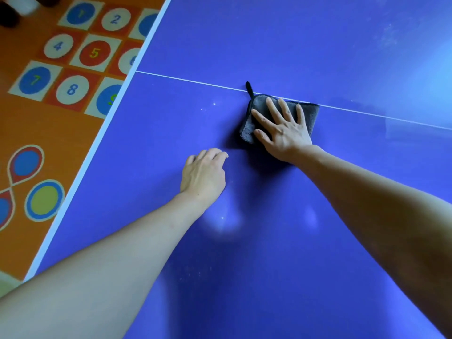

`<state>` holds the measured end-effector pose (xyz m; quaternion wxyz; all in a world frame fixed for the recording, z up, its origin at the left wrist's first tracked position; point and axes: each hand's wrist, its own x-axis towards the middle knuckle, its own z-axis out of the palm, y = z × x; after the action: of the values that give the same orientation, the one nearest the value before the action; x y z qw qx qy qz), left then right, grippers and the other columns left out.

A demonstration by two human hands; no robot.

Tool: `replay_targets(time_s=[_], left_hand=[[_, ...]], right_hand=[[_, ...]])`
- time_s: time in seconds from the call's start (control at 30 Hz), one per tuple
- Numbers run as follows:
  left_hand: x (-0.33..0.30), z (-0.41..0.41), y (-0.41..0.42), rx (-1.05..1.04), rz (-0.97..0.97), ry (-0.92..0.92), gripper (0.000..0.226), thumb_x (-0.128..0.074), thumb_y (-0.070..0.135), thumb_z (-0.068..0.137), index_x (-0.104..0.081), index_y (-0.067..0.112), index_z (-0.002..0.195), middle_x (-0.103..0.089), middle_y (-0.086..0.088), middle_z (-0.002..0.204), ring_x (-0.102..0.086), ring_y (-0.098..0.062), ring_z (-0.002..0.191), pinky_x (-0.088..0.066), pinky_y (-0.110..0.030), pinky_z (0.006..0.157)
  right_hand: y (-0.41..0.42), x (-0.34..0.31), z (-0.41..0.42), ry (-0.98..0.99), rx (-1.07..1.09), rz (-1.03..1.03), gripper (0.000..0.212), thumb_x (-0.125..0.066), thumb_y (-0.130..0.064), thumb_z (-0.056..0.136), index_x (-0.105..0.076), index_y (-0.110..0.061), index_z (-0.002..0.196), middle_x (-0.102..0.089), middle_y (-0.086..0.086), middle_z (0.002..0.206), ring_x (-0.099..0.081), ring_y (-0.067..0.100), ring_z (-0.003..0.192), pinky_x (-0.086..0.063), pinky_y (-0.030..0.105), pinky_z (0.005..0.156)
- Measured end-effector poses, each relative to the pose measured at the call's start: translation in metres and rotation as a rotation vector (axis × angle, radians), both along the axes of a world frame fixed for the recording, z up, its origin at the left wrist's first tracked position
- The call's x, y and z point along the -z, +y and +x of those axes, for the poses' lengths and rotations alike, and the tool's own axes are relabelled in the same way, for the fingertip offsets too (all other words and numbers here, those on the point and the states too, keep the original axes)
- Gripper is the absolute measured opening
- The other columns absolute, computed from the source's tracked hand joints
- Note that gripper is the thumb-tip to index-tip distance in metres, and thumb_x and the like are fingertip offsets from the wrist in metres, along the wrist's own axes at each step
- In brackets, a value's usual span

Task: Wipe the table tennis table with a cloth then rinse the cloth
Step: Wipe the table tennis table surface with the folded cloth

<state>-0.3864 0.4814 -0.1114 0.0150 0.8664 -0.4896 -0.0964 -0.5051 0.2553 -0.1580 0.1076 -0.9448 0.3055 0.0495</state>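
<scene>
A blue table tennis table (pixel 305 45) fills most of the view, with a thin white centre line (pixel 190 80) crossing it. A folded dark grey cloth (pixel 311 113) with a black hanging loop lies on the table just below that line. My right hand (pixel 283 128) presses flat on the cloth with its fingers spread. My left hand (pixel 204 172) rests on the bare table to the left of the cloth, fingers loosely curled, holding nothing. Small white specks dot the surface near my left hand.
The table's white left edge (pixel 102 133) runs diagonally from top centre to bottom left. Beyond it is an orange floor mat (pixel 49 133) with numbered circles and coloured shapes. A dark object (pixel 9 15) stands at the top left corner.
</scene>
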Motion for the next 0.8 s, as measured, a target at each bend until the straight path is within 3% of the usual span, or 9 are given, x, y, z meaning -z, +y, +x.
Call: replay_targets(time_s=[0.2,0.8], left_hand=[[0.002,-0.017,0.091,-0.018,-0.107,-0.053,0.037,-0.055,0.006,0.085,-0.066,0.022,0.117,-0.059,0.005,0.112,-0.055,-0.023,0.101,-0.041,-0.038,0.085],[0.011,-0.108,0.443,-0.027,-0.103,-0.100,0.031,-0.059,0.014,0.083,-0.061,0.023,0.112,-0.058,0.002,0.106,-0.055,-0.026,0.099,-0.042,-0.040,0.078]], right_hand=[[0.100,0.000,-0.024,0.006,-0.057,-0.003,0.064,-0.013,-0.068,0.103,-0.012,-0.051,0.164,-0.001,-0.004,0.177,0.004,0.028,0.163,0.003,0.063,0.127],[0.494,-0.003,-0.123,-0.004,-0.117,-0.011,0.063,-0.017,-0.065,0.104,-0.010,-0.049,0.165,0.000,-0.004,0.177,0.007,0.027,0.163,0.004,0.063,0.126]])
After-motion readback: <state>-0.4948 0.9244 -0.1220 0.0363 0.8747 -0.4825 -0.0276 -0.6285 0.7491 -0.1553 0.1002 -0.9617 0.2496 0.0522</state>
